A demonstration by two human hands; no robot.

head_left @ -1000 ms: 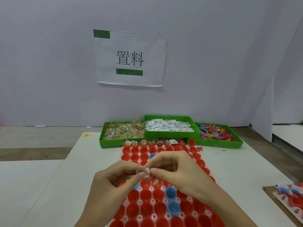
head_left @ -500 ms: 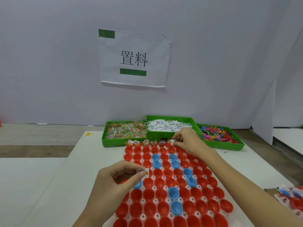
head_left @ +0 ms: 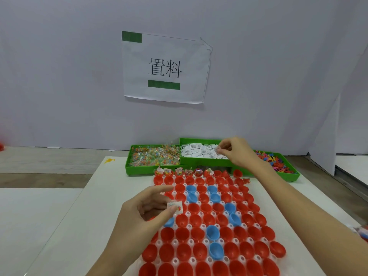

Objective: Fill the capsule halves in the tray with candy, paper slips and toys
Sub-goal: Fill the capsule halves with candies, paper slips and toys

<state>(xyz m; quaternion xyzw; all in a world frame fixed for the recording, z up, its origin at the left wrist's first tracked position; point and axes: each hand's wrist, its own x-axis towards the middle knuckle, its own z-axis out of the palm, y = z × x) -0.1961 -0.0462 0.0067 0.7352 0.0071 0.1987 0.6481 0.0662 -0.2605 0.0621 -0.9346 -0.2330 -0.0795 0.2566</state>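
Observation:
A white tray [head_left: 201, 227] of red and blue capsule halves [head_left: 213, 232] lies in front of me. Several halves in its far row [head_left: 179, 172] hold candy packets and slips. My left hand [head_left: 147, 212] hovers over the tray's left side, pinching a small candy packet [head_left: 175, 206] between thumb and fingers. My right hand [head_left: 237, 152] reaches into the middle green bin of white paper slips [head_left: 199, 151], fingertips pinched on a slip [head_left: 218, 151].
A green bin of candy packets [head_left: 155, 157] stands left of the slip bin, a green bin of coloured toys [head_left: 278, 164] to its right. A paper sign [head_left: 165, 66] hangs on the wall. Another tray's corner [head_left: 362, 232] shows at the right edge.
My right hand left my left hand, passed the tray's far row and now reaches into the slip bin. The left hand stays over the tray with the candy packet.

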